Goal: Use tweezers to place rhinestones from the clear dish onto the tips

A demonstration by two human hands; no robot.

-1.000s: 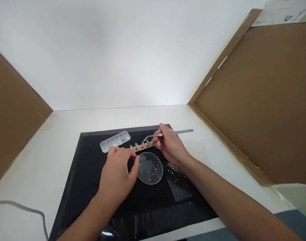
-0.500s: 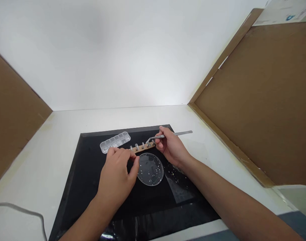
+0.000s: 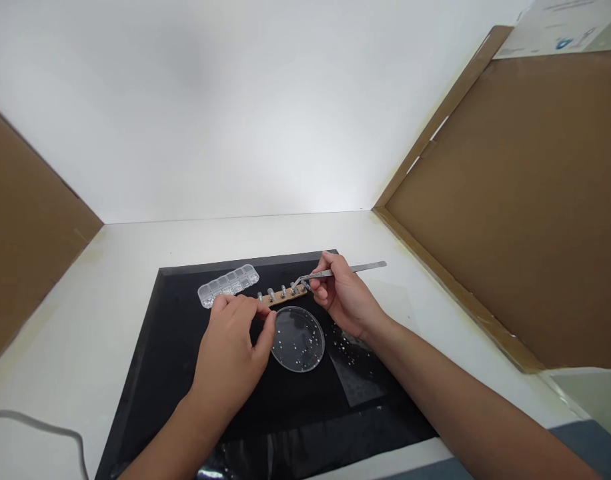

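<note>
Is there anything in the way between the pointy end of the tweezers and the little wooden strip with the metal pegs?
Nothing visible blocks it. The right hand holds the tweezers, and their bent tip sits right at the far end of the wooden strip. The left hand steadies the strip's other end, and the round clear dish lies nearer the person, off to the side.

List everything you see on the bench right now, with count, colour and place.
tweezers: one, silver, in right hand, bent tip at the strip's right end
wooden strip: one, tan, with five silver posts, behind the dish
round dish: one, clear, small beads inside, mat centre
compartment box: one, clear, mat rear left
plastic sheet: one, clear, right of dish, loose beads on it
mat: one, black, on white table
cardboard panels: two, brown, left and right sides
cable: one, grey, lower left
left hand: fingers on strip's left end
right hand: pinching tweezers
</note>
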